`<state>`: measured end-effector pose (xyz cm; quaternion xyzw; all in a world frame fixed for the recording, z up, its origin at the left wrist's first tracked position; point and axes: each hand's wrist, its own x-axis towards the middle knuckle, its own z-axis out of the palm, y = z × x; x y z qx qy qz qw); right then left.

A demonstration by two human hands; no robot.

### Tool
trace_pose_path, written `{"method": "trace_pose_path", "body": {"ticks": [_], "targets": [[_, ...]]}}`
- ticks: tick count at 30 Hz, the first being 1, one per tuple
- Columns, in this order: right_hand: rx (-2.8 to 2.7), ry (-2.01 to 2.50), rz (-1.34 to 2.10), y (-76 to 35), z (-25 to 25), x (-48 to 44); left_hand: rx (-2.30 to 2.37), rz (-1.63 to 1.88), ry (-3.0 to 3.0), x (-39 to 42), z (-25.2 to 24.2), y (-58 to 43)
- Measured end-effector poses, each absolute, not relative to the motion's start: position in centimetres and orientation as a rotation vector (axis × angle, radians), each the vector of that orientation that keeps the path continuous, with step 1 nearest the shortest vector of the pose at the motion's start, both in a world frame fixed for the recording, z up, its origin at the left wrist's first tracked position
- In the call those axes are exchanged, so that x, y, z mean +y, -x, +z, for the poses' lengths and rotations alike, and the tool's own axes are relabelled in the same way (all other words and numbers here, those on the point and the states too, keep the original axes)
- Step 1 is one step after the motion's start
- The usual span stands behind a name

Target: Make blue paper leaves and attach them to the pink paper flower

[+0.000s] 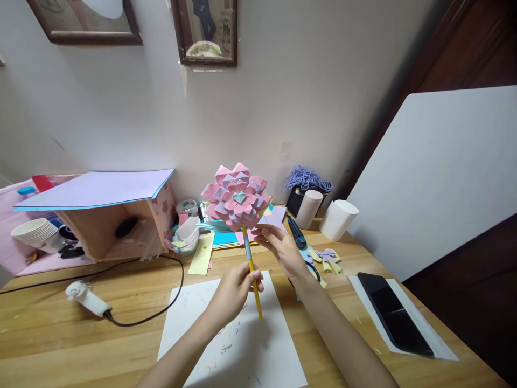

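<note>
A folded paper flower (239, 197) with pink and lilac petals and a small teal heart at its middle stands upright above the desk. Its thin stem (247, 245) is yellow with a light blue stretch, and a light blue paper leaf (214, 227) sticks out to the left under the bloom. My left hand (236, 288) is closed round the lower stem, thumb and fingers pinching it. Just right of the upper stem, under the petals, is my right hand (283, 250), its fingers stretched out. Whether those fingertips touch the petals I cannot tell.
Below lies a marked white sheet (234, 345). A phone (393, 312) rests at right, near paper scraps (327, 260), a blue cutter (297, 233) and white cylinders (338, 219). A cardboard box (117, 221), a cable (173, 302) and a white plug-like device (89, 299) occupy the left.
</note>
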<state>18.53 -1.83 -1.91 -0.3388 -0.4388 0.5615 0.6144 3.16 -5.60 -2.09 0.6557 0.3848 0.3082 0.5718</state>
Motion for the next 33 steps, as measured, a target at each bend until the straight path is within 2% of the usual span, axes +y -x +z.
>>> {"method": "trace_pose_path", "body": {"ticks": [6,33], "targets": [[-0.914,0.753,1.28,-19.0,-1.9,-1.5,0.881,0.629,-1.5,-5.6,-2.5,-3.6],[-0.764,0.768,1.342,-19.0,-1.9,-1.5,0.88,0.62,-1.516,-5.2,-3.2,-3.8]]}}
